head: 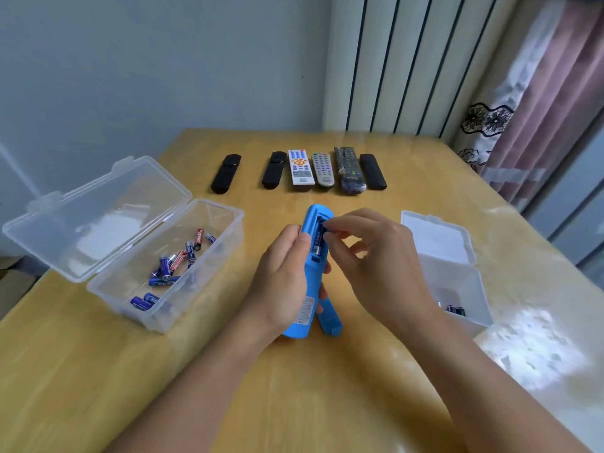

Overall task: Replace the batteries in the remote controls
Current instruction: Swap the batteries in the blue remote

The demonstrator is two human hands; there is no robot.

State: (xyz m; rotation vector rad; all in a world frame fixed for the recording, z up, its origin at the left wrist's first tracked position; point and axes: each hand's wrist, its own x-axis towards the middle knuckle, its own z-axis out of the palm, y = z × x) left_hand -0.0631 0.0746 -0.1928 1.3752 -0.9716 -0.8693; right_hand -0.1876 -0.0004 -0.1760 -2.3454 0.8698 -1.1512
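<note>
My left hand [281, 282] grips a blue remote [310, 223] back side up, with its battery bay uncovered. A blue battery [318, 241] lies in the bay, and the thumb and forefinger of my right hand [369, 253] pinch its far end. The blue battery cover [330, 317] sticks out under my left hand beside the remote. A clear box [215, 256] on the left holds several blue and red batteries [170, 266]. On the right, another clear box [470, 289] has a few batteries [454, 309] at its bottom.
Several remotes lie in a row at the far side of the wooden table [327, 387]: black ones [226, 174], a white one [300, 170], a grey one [323, 170] and a dark wrapped one [348, 170]. A curtain [536, 109] hangs at the right.
</note>
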